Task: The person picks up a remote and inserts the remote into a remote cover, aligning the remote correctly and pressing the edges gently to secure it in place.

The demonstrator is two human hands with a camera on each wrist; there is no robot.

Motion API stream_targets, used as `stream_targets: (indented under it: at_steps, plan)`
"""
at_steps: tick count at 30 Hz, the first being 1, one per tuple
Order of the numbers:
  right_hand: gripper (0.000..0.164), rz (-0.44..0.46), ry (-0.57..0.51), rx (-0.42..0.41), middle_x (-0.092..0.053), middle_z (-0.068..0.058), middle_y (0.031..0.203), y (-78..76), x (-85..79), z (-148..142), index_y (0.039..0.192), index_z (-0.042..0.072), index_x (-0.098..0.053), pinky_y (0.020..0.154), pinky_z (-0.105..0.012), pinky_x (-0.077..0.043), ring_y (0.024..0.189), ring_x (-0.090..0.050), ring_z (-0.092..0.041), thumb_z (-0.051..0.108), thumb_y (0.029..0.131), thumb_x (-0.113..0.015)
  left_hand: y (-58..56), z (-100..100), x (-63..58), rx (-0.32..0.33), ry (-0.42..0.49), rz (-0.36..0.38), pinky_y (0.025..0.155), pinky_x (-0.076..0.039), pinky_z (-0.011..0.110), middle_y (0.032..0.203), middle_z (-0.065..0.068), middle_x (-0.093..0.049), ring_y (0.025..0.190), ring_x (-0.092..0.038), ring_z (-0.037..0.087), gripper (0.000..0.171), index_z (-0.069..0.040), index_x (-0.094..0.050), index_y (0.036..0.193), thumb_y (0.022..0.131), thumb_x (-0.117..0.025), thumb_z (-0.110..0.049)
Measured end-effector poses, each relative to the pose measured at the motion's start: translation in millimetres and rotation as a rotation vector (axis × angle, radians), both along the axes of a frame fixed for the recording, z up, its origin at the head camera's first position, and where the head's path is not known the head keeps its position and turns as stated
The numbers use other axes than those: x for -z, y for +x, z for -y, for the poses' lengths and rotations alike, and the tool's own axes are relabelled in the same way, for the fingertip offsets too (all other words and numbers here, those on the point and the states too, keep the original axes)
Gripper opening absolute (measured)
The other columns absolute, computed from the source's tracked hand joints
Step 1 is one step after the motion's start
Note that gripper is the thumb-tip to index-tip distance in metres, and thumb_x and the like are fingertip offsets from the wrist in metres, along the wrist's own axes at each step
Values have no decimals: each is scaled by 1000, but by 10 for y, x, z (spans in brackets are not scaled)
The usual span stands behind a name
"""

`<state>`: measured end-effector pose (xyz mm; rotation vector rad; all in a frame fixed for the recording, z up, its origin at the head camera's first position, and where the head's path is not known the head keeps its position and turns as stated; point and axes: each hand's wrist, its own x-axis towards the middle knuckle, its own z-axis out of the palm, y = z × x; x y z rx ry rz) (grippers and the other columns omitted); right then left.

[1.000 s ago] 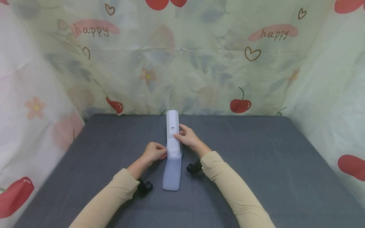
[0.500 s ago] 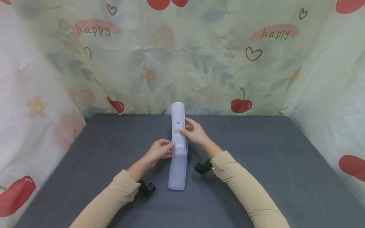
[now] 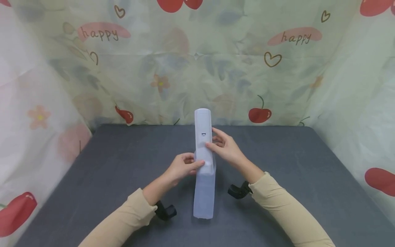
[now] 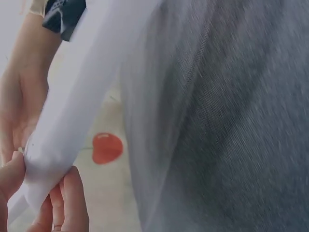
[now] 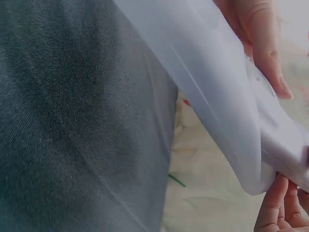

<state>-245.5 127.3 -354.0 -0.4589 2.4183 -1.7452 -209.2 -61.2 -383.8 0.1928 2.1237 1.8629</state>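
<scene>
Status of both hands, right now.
Left hand: closed, holding the white device low down.
Right hand: closed, holding the white device higher up.

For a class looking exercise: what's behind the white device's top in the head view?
Patterned cloth shows around the top of the white device, and gray table below. The part covered cannot be seen.

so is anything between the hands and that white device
Nothing visible on the near side: the left hand and right hand both touch the white device directly. Behind, the translucent sleeve may intervene.
</scene>
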Motion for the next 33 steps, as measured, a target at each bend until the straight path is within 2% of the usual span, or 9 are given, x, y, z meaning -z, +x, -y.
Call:
stream_targets:
  at_steps: [5,9,13,16,23,28,33]
  plan:
    - [62,-78,7,-17,-56,-20,124,149,-96,-77,145,13,-33,92,-44,-50,111,-60,-32,20,90,-62,78,-51,-54,-24,21,-44,78,-56,34,100,14,-67,81,-62,6,31,4,-59,111,87,-66,-14]
    - [47,-160,38,8,-58,-19,124,268,-125,-152,135,6,-47,90,-40,-51,109,-60,-31,17,91,-61,115,-69,-115,-79,44,-58,77,-56,34,99,13,-68,81,-62,7,28,2,-61,109,86,-67,-13]
    - [27,-201,104,55,-65,-19,106,364,-87,-215,113,-1,-60,77,-28,-53,93,-64,-29,15,91,-60,134,-61,-184,-137,47,-81,78,-56,35,102,14,-67,83,-63,8,29,-2,-62,111,85,-68,-14]
    - [21,-162,142,49,-67,-17,91,423,-49,-239,102,-2,-63,69,-25,-52,78,-64,-25,16,91,-61,143,-55,-222,-158,45,-98,80,-55,37,104,15,-67,85,-64,10,31,-3,-62,113,85,-68,-15]
    - [19,-106,106,16,-66,-16,81,502,-13,-219,96,-6,-62,65,-24,-53,67,-62,-14,12,90,-61,177,-51,-242,-130,40,-141,81,-55,34,109,16,-66,92,-64,13,35,-3,-60,118,87,-66,-17]
    - [16,-107,79,61,-66,-16,79,527,-18,-183,94,-7,-62,64,-21,-52,65,-60,-8,9,90,-60,192,-56,-246,-93,50,-190,78,-54,31,111,17,-64,89,-63,11,36,-4,-58,122,89,-63,-17]
    - [14,-116,50,126,-65,-15,78,539,-24,-141,93,-6,-62,63,-24,-53,64,-61,-9,7,89,-60,194,-63,-269,-61,56,-219,74,-53,27,111,18,-64,84,-60,8,37,-3,-56,125,90,-62,-15]
